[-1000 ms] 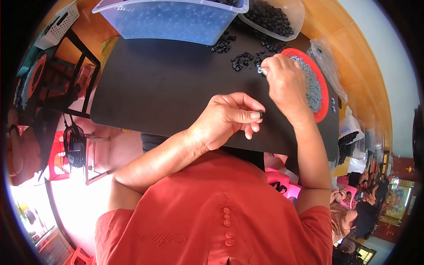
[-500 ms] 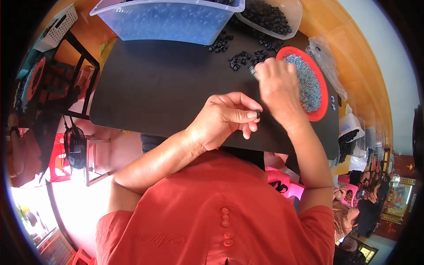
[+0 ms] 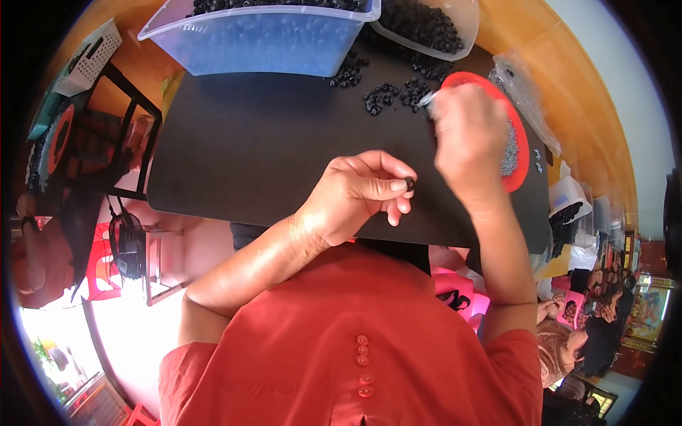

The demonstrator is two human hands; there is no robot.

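Observation:
My left hand (image 3: 359,193) is closed in a pinch above the dark table's front part. Between its thumb and forefinger sits a small black plastic part (image 3: 409,184). My right hand (image 3: 472,142), smeared by motion, is over the left side of a red dish (image 3: 522,160) heaped with small silvery metal pieces (image 3: 509,153). At its fingertips a small silvery metal piece (image 3: 427,100) sticks out to the left; its exact kind is too blurred to tell. Loose black parts (image 3: 382,97) lie in little heaps just left of that hand.
A big translucent bluish bin (image 3: 263,42) of black parts stands at the table's far edge, beside a clear tub (image 3: 458,46) with more. A crumpled plastic bag (image 3: 529,96) lies behind the dish. Several people sit off to the right. The dark table (image 3: 234,142) spreads leftward.
My right hand has shifted slightly right and away from me, further over the red dish, with the silvery piece. The left hand keeps its pinch on the black part. The view has tilted slightly.

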